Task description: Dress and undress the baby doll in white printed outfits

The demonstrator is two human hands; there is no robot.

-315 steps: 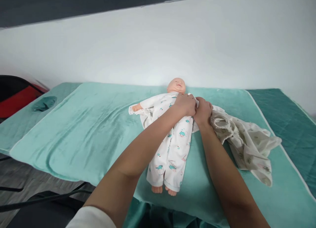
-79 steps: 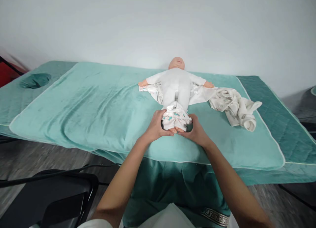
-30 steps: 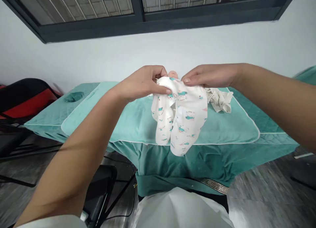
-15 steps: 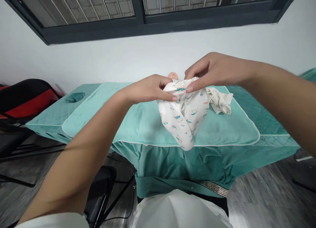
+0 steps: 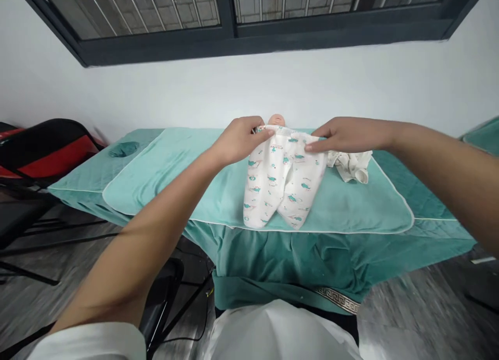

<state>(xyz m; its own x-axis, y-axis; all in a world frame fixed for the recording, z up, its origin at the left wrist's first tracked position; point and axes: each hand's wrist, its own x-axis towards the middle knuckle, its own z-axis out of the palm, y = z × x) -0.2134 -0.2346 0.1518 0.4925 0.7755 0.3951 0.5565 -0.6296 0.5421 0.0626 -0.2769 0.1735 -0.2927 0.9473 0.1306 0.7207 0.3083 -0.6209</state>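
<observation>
The left hand (image 5: pixel 244 139) pinches one end of the waistband of a small pair of white pants (image 5: pixel 280 180), its thumb in front and its fingers curled behind. The right hand (image 5: pixel 339 135) grasps the other end in much the same way, thumb on the front of the cloth, the remaining fingers mostly hidden. Between the two hands the pants are held spread and upright in front of the person, the waistband at the top and both legs hanging down, with little green and pink figures printed over them. They hang before a bed (image 5: pixel 424 206) spread with a light green sheet (image 5: pixel 163 170); whether the leg ends touch the sheet I cannot tell. Just above the waistband, the head of a doll (image 5: pixel 276 120) shows near the wall (image 5: pixel 187 94), the rest of it hidden behind the pants. A crumpled white garment (image 5: pixel 353 166) lies on the sheet just beyond the right hand. Toward the left end of the bed there is a round hole (image 5: pixel 123 149), and a black and red chair (image 5: pixel 50 152) stands beside that end. A dark-framed window (image 5: pixel 230 32) with bars runs along the top.
</observation>
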